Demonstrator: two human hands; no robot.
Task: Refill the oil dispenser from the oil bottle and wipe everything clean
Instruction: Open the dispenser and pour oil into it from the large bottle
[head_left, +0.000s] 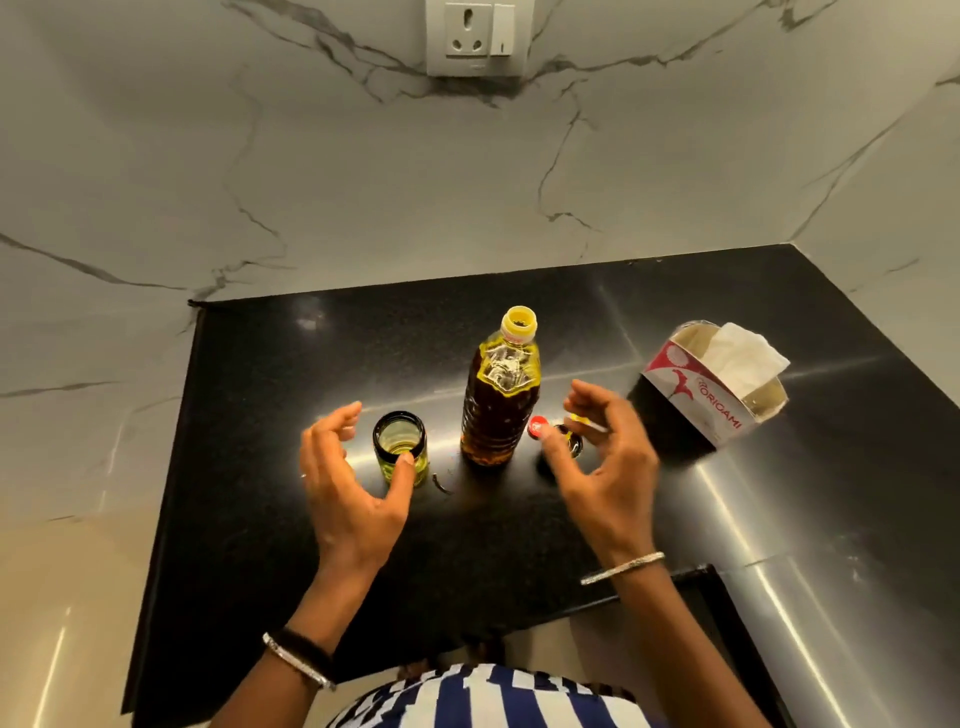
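Note:
An uncapped plastic oil bottle (498, 395) with dark amber oil stands upright mid-counter. Left of it sits a small open glass oil dispenser (400, 441) holding a little yellow oil. My left hand (348, 478) hovers by the dispenser, fingers curled apart, thumb in front of the glass, gripping nothing. My right hand (602, 457) hovers right of the bottle, fingers spread and empty. Behind its fingers lie the red bottle cap (537, 427) and a dark dispenser top (571, 441) with a yellow part, half hidden.
A tissue box (711, 395) with a white tissue sticking out stands at the right on the black counter (311, 571). A small dark scrap (440, 483) lies in front of the dispenser. Marble walls close off the back and left; a socket (475, 36) is above.

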